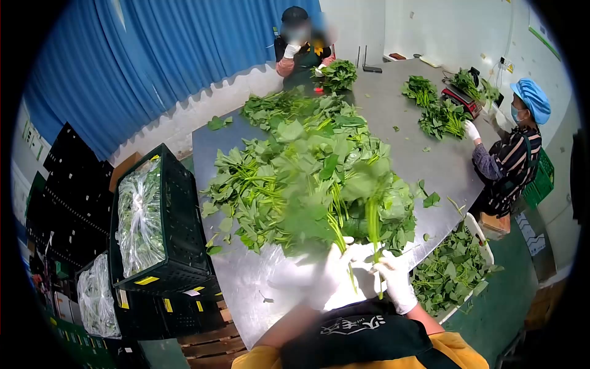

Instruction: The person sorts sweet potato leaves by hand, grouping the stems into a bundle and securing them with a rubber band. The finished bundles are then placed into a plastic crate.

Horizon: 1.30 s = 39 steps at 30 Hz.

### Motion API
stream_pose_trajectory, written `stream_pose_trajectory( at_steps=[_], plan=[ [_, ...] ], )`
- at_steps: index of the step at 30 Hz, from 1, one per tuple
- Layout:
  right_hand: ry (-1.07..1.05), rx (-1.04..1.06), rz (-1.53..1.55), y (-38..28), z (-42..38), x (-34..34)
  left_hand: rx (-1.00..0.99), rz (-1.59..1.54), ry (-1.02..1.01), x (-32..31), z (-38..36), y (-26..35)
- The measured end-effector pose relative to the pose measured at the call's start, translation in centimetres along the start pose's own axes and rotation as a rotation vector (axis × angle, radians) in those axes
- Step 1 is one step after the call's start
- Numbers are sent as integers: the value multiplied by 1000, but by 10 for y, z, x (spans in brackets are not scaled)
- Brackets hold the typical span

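Note:
Both of my hands wear white gloves at the near edge of the metal table (236, 289). My left hand (332, 273) is closed around the stems of a bunch of leafy greens (335, 230), its outline partly blurred. Just to its right, my right hand (396, 280) grips the lower stems of another upright bunch (373, 224), whose leaves are smeared by motion. Beyond them a large heap of leafy greens (270, 172) spreads over the table.
Stacked dark crates (184, 215) with bagged greens stand left. A white basket of greens (482, 237) is at lower right. One person (301, 64) works at the far end, another (513, 154) at right beside a red scale (461, 103) and bunches (442, 118).

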State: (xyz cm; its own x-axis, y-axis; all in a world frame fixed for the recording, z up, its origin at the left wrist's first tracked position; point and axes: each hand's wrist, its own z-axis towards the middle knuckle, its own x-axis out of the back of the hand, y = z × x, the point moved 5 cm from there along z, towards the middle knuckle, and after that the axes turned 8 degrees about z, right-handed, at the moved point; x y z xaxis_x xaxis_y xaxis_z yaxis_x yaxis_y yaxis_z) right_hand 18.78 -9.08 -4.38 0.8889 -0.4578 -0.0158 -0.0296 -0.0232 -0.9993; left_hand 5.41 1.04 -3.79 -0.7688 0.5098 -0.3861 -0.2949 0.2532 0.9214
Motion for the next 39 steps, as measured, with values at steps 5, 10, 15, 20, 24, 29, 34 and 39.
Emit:
stream_pose_trajectory(
  at_steps=[5, 10, 15, 20, 24, 29, 34, 39],
  plan=[
    [499, -86, 719, -10, 12, 66, 45, 192, 62, 11, -3, 18],
    [82, -23, 149, -29, 21, 27, 19, 303, -3, 2, -4, 6],
    [-15, 227, -305, -82, 36, -42, -212, 1248, -51, 7, -6, -42],
    [90, 171, -83, -35, 64, -25, 53, 395, 37, 10, -6, -6],
    [29, 243, -91, -54, 62, -9, 175, 262, 9, 36, 2, -6],
    [-22, 19, 225, -58, 56, 3, 277, -212, 62, 42, 4, -22],
    [-57, -53, 846, -40, 51, 13, 145, 43, 55, 18, 1, -10],
    [225, 255, 58, 19, 42, 86, 12, 201, 98, 22, 3, -4]
  ],
)
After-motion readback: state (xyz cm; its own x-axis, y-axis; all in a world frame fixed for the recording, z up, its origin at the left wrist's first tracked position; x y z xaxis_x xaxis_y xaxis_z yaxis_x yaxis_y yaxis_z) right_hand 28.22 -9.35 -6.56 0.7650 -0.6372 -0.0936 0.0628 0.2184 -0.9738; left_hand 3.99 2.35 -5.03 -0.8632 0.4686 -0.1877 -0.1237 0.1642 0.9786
